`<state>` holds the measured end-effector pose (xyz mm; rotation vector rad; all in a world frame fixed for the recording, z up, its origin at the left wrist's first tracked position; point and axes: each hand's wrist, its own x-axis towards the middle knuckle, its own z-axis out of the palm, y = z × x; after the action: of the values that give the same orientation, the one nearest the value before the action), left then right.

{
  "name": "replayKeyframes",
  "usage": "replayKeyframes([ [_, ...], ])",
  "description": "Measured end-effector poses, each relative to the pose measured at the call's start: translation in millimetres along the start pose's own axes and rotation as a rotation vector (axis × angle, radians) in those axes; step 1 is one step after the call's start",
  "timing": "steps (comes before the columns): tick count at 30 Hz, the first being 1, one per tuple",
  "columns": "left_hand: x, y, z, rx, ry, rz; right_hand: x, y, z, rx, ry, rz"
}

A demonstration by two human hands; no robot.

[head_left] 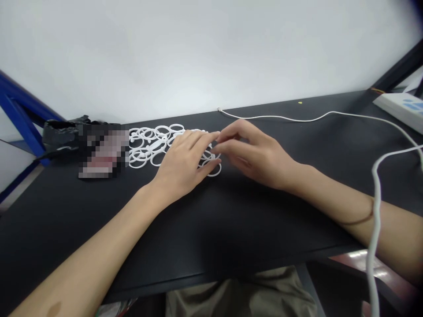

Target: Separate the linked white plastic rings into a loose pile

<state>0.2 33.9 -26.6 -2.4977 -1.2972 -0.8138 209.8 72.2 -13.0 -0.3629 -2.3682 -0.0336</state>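
Several thin white rings [139, 164] lie in an overlapping cluster on the black table [185, 233]. My left hand [185, 163] rests palm down over the right part of the cluster, fingers stretched out, hiding some rings. Close to its fingertips is my right hand [253, 152], with bent fingers drawn together at the right edge of the rings. A single ring [216, 172] shows below the left thumb. Whether the right fingertips grip a ring is too small to make out.
A crumpled black plastic bag [62, 136] and a blurred-out item [102, 154] are left of the rings. A white cable [280, 117] runs along the back, and a thicker stretch hangs across my right forearm. A white box [401, 108] stands at the far right, against a white wall [211, 53].
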Motion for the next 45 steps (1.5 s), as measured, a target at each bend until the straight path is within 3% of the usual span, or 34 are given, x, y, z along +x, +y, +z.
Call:
replayKeyframes([
  [3, -0.4, 0.1, 0.2, 0.01, 0.045, 0.016, 0.7, -0.1, 1.4, 0.039, 0.054, 0.141],
  [8, -1.1, 3.9, 0.1, -0.022, 0.083, 0.032, 1.4, 1.7, -0.8, 0.175, 0.033, 0.246],
  [22, 0.2, 11.1, -3.3, -0.082, 0.009, -0.002, 2.6, -8.0, 4.0, 0.125, 0.127, 0.268],
  [25, 1.6, 4.2, -1.6, -0.037, 0.016, -0.056, -0.5, -2.1, 8.5, 0.095, 0.066, 0.319],
  [28, 1.7, -11.4, -0.2, 0.085, 0.012, -0.194, -3.6, 3.8, 15.3, 0.01, -0.067, 0.423],
  [32, -0.3, -32.7, -0.7, 0.188, -0.07, -0.428, -3.5, 4.9, 23.5, -0.019, -0.312, 0.599],
  [35, -1.7, -40.8, -0.5, 0.195, -0.165, -0.549, 1.6, 2.7, 29.8, -0.035, -0.429, 0.641],
  [40, -2.5, -44.8, 2.8, 0.183, -0.308, -0.612, 16.6, -0.2, 43.1, -0.038, -0.498, 0.623],
  [45, -1.4, -47.3, 3.7, 0.138, -0.32, -0.601, 28.7, 0.1, 56.7, -0.026, -0.463, 0.629],
])
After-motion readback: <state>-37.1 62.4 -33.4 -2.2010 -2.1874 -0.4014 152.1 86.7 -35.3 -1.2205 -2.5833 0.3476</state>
